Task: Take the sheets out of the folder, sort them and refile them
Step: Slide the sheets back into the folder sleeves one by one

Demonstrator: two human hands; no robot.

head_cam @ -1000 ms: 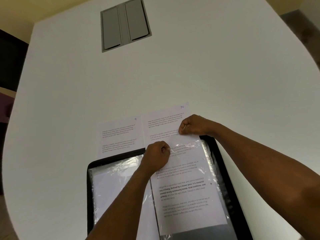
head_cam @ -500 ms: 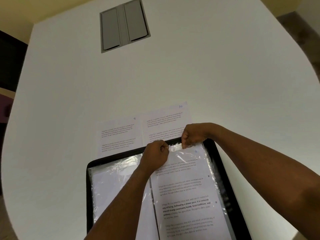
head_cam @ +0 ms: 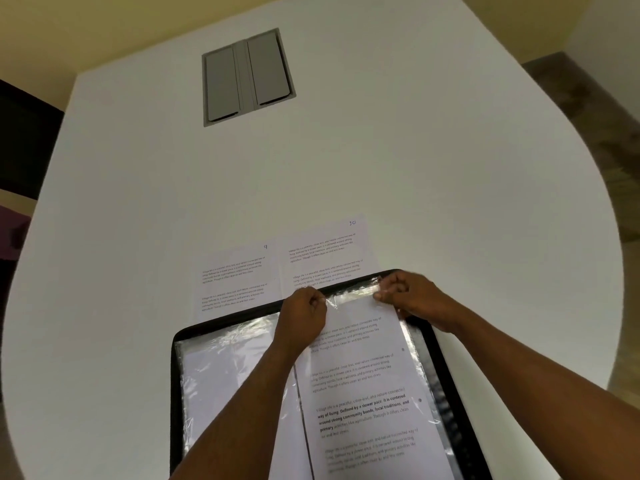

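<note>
My left hand (head_cam: pixel 304 315) and right hand (head_cam: pixel 403 294) pinch the sleeve's (head_cam: pixel 353 296) top edge in the folder (head_cam: pixel 446 368). The sheet (head_cam: pixel 360 379) has slid back down inside since a second ago, so it looks refiled.

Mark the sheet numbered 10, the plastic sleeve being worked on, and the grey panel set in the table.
sheet numbered 10 (head_cam: pixel 325 251), head view, upper printed area.
plastic sleeve (head_cam: pixel 349 295), head view, crinkled top edge between the hands.
grey panel (head_cam: pixel 247 76), head view, centre strip between its two flaps.

Folder (head_cam: pixel 446 368) cut off at bottom edge; sheet (head_cam: pixel 363 393) print blurred, unreadable.
</note>
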